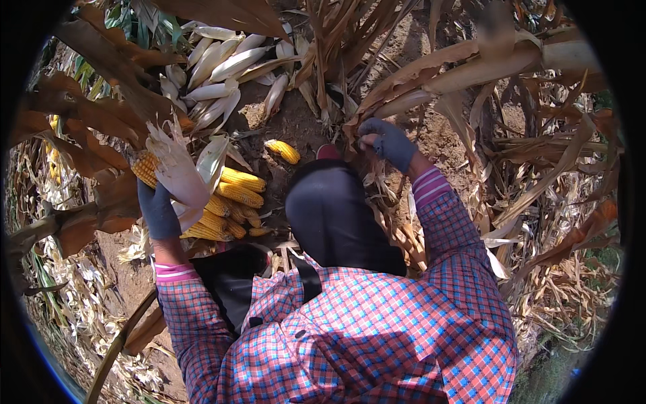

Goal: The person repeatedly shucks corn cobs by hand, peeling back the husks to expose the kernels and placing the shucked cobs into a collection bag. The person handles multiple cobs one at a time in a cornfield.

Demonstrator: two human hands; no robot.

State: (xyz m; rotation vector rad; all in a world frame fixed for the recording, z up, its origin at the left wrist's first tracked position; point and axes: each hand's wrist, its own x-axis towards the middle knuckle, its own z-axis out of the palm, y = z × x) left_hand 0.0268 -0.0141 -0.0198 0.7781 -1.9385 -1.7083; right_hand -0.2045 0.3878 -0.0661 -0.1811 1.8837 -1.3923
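Note:
My left hand (157, 207), in a grey glove, is closed on a partly husked corn cob (145, 167), whose pale husk (179, 174) is peeled to the right. Beside it lies a pile of bare yellow corn cobs (239, 194). One separate yellow cob (283, 151) rests on the soil ahead of my knee. My right hand (387, 143), gloved with bare fingertips showing, is held with bent fingers near dry husk or leaf matter; whether it grips any of this cannot be made out.
Unhusked corn ears (222, 63) are heaped at the upper left. Dry corn stalks and leaves (545, 146) stand and hang on both sides, some crossing above my left arm. Loose husks (96, 303) litter the ground at the lower left. My bent knee (333, 212) is between my hands.

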